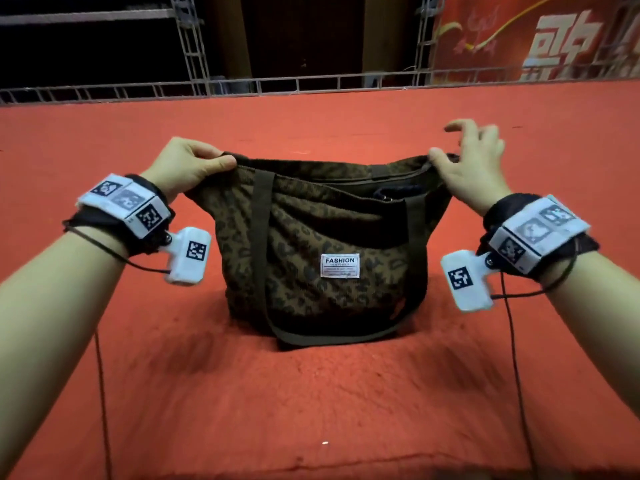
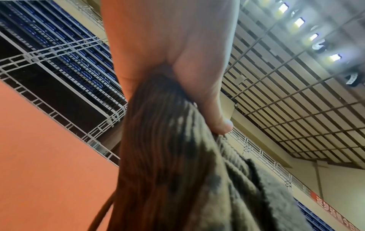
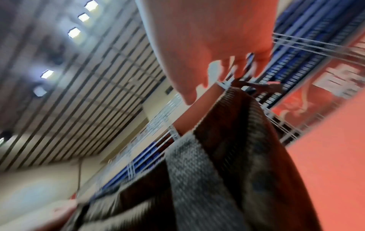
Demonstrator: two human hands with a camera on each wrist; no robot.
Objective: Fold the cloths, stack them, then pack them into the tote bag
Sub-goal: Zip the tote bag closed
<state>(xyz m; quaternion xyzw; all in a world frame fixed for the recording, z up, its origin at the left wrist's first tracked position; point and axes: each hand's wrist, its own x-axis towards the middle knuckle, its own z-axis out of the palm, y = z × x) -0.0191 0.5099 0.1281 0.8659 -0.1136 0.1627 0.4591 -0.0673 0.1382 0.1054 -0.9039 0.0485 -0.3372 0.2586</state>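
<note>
A brown leopard-print tote bag (image 1: pixel 311 244) with a white FASHION label stands on the red carpet (image 1: pixel 311 393), its straps hanging down the front. My left hand (image 1: pixel 221 159) pinches the bag's top left corner; in the left wrist view its thumb (image 2: pixel 217 121) presses on the bag's fabric (image 2: pixel 168 156). My right hand (image 1: pixel 460 150) hovers at the top right corner with its fingers spread and lifted. In the right wrist view that hand (image 3: pixel 207 46) is just clear of the bag's rim (image 3: pixel 237 109). Something dark (image 1: pixel 391 194) shows inside the bag's mouth; I cannot tell what. No loose cloths are in view.
A metal truss rail (image 1: pixel 311 81) borders the far edge of the carpet. A red banner (image 1: pixel 536 36) stands at the back right. Thin black cables (image 1: pixel 100 393) hang from both wrists towards me.
</note>
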